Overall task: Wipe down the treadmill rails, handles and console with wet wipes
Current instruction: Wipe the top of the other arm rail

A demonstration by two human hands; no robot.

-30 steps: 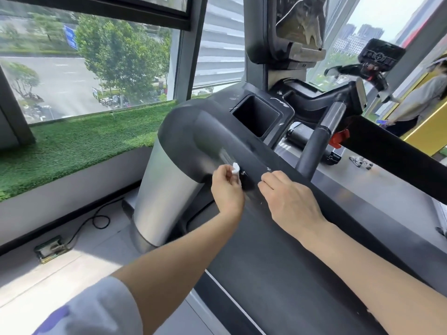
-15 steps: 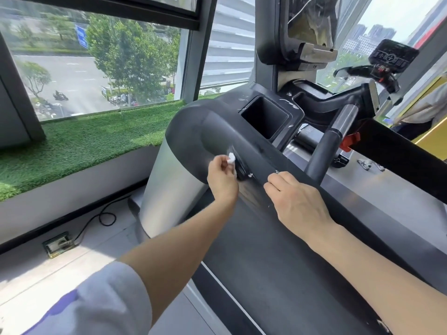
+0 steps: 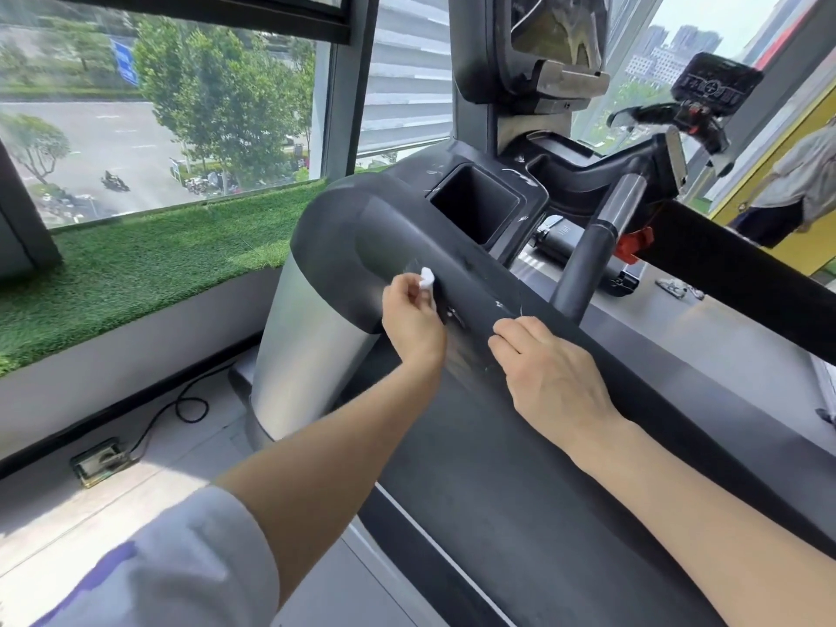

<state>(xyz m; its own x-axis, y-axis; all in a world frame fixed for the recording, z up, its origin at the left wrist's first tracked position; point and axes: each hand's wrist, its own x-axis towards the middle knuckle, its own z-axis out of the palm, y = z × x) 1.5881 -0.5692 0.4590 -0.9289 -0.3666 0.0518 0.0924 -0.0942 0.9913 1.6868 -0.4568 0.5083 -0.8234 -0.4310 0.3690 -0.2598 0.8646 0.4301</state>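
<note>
Left hand (image 3: 414,321) pinches crumpled wipe (image 3: 427,279) (white); smooth rail (image 3: 475,282).

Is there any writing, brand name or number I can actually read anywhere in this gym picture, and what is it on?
Nothing here is legible.
Blue road sign outside the window: markings too blurred to read.
Black console on the neighbouring machine: pale button marks, too small to read.
Treadmill rail under the hands: scuffs only, no lettering.

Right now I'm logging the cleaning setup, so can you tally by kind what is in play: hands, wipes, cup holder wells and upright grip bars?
Hands: 2, the left hand pinching the wipe, the right hand resting on the rail
White wipes: 1
Cup holder wells: 1
Upright grip bars: 1
Total: 5
</note>
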